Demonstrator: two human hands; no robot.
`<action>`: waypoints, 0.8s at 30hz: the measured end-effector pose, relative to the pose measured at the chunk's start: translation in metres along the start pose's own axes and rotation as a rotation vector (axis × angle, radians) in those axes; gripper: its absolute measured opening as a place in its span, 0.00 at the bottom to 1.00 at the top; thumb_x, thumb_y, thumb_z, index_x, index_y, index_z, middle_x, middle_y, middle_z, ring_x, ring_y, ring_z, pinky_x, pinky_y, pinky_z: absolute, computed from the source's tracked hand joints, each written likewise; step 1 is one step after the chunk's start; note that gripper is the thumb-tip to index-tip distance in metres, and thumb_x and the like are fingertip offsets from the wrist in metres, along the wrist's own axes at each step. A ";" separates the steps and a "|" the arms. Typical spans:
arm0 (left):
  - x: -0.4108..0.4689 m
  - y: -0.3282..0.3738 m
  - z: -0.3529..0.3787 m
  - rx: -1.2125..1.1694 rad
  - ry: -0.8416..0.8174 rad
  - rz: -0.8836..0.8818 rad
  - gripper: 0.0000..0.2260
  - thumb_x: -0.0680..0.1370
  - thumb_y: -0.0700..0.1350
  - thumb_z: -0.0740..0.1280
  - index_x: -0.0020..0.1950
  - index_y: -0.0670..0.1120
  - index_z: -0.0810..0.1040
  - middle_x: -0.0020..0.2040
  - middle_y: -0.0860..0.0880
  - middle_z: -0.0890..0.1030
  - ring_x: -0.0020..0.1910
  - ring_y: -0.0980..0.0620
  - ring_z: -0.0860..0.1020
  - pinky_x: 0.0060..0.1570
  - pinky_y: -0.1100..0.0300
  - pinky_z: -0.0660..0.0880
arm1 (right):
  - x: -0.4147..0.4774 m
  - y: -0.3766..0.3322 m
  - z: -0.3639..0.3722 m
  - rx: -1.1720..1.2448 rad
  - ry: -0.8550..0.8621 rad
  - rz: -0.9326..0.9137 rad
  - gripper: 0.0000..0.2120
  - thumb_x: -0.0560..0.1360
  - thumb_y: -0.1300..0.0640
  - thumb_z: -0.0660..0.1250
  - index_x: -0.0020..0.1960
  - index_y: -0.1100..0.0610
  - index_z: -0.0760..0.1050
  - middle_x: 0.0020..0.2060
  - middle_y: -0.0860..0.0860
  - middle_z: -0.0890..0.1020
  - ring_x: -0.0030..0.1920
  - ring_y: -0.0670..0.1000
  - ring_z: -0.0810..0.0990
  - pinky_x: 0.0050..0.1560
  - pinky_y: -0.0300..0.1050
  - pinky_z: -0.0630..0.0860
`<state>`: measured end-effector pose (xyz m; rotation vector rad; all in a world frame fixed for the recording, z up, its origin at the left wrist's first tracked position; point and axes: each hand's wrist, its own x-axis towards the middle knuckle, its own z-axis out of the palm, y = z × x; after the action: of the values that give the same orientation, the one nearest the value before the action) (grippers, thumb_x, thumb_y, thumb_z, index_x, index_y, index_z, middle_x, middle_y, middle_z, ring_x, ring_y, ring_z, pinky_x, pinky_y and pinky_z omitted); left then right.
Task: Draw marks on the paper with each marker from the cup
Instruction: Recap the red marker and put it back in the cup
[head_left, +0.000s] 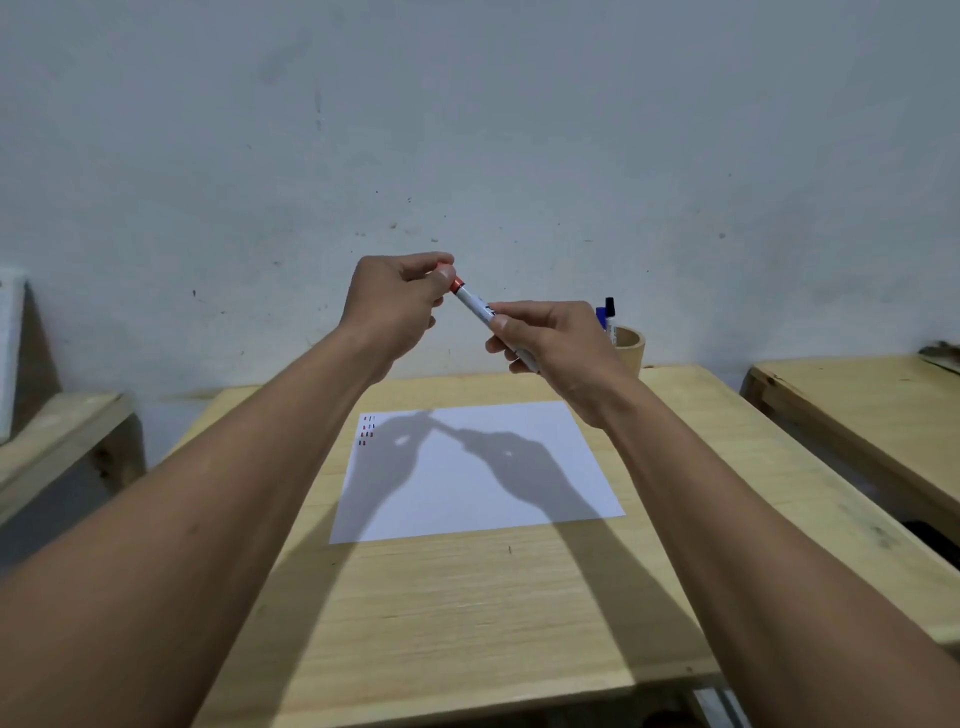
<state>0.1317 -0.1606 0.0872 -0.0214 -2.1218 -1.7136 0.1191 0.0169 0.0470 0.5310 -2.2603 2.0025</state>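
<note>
Above the table I hold a white marker (475, 305) with a red cap (451, 278). My right hand (550, 340) grips its white barrel, and the fingers of my left hand (395, 301) pinch the red cap at the upper end. A white sheet of paper (478, 470) lies flat on the wooden table (467, 613), with several small red, blue and black marks (366, 431) in its far left corner. A wooden cup (631, 348) stands at the table's far right, holding a blue marker (601, 317) and a black-capped marker (610, 307).
A second wooden table (857, 410) stands to the right and a lower wooden surface (57, 431) to the left. A pale wall (467, 130) rises right behind the table. Shadows of my hands fall across the paper.
</note>
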 end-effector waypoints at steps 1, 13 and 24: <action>0.000 0.000 0.000 0.010 -0.011 0.005 0.08 0.80 0.44 0.69 0.58 0.48 0.84 0.51 0.49 0.85 0.47 0.51 0.79 0.55 0.48 0.80 | 0.000 0.002 0.001 0.002 0.000 0.001 0.08 0.81 0.58 0.70 0.57 0.54 0.85 0.40 0.54 0.87 0.39 0.49 0.80 0.45 0.43 0.79; 0.004 -0.002 0.027 -0.008 0.019 0.069 0.06 0.76 0.48 0.72 0.53 0.55 0.84 0.44 0.54 0.86 0.52 0.54 0.82 0.58 0.47 0.79 | -0.002 -0.004 -0.011 -0.168 0.007 -0.002 0.06 0.82 0.51 0.68 0.55 0.50 0.82 0.40 0.52 0.87 0.41 0.48 0.80 0.39 0.43 0.75; 0.011 0.000 0.083 -0.090 -0.142 0.016 0.09 0.79 0.46 0.69 0.58 0.51 0.83 0.52 0.48 0.85 0.53 0.50 0.83 0.54 0.50 0.81 | 0.011 0.008 -0.056 -0.273 0.132 0.016 0.07 0.79 0.54 0.71 0.55 0.54 0.82 0.41 0.50 0.84 0.43 0.51 0.80 0.45 0.46 0.74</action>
<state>0.0959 -0.0853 0.0773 -0.1909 -2.1353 -1.8474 0.0965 0.0703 0.0512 0.3452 -2.4063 1.6413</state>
